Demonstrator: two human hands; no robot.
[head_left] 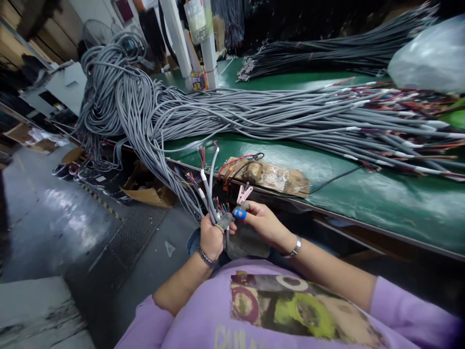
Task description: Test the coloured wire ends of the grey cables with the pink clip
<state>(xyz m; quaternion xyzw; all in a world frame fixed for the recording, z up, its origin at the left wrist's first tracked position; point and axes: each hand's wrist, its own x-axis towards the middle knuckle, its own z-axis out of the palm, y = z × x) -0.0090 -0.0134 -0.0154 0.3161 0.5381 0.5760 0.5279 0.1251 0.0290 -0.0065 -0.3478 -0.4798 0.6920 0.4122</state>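
Note:
Several grey cables [209,191] with bare coloured wire ends are bunched in my left hand [212,237], its fingers closed round them. White sleeves show near some of their tips. A grey cover is on my left thumb. My right hand [267,223] is pinched close to the left thumb, with a blue cover [240,213] on one of its digits. Whatever lies between the right fingertips is too small to make out. Just beyond those fingertips is a pink clip [244,194], at the bench's front edge.
A large heap of grey cables [232,109] runs along the green bench [392,194] and hangs over its left end. A taped wooden board [279,178] with wires lies near the edge. Behind are a black cable bundle [312,55] and a plastic bag [432,58].

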